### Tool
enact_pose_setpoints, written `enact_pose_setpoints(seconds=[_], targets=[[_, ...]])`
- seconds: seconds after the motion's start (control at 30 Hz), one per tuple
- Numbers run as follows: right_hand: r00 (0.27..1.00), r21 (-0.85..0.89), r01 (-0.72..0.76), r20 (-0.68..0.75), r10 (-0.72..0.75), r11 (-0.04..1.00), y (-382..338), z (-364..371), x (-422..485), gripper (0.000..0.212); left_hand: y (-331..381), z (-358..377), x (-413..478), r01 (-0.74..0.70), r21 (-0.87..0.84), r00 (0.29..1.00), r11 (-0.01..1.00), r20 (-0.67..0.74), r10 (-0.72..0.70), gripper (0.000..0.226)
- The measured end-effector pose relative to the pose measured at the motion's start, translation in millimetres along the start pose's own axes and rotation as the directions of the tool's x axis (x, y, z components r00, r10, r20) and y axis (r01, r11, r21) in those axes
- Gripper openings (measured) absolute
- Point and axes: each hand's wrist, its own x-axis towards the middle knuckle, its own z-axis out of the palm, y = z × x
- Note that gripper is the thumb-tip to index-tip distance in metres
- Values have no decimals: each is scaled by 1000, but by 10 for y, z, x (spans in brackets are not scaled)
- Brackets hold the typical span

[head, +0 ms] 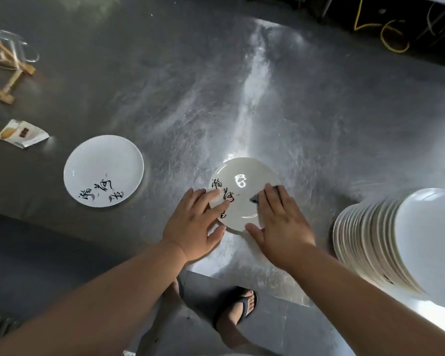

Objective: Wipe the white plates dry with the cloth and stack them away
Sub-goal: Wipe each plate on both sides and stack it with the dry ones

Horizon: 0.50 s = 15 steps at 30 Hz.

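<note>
Right grip (280, 222) presses grey cloth (254, 199) onto glossy, black-lettered white plate (244, 170).

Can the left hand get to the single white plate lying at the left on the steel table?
Probably yes: only bare metal table lies between the left hand and that round white plate.

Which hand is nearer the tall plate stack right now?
Right. The right hand presses the cloth on the centre plate, beside the stack; the left hand rests on that plate's opposite edge.
</note>
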Motion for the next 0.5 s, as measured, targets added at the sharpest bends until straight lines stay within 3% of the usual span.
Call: enact_pose_setpoints(seconds=[0.1, 0.23, 0.33, 0.43, 0.5], targets=[[994, 49, 101, 32, -103, 994, 69, 43, -178, 85, 2, 16, -37, -14, -12, 999, 1000, -49, 14, 51], [936, -50, 339, -81, -342, 939, 516, -104, 315, 73, 6, 41, -43, 5, -17, 999, 1000, -53, -6, 48], [971, -106, 233, -23, -237, 967, 554, -212, 579, 83, 25, 35, -18, 43, -14, 999, 999, -32, -43, 63], [995, -75, 87, -32, -89, 993, 247, -28, 359, 87, 13, 43, -17, 47, -31, 997, 998, -62, -49, 60], [989, 29, 148, -1, -148, 989, 30, 127, 2, 90, -2, 64, -31, 40, -65, 992, 997, -115, -48, 54]])
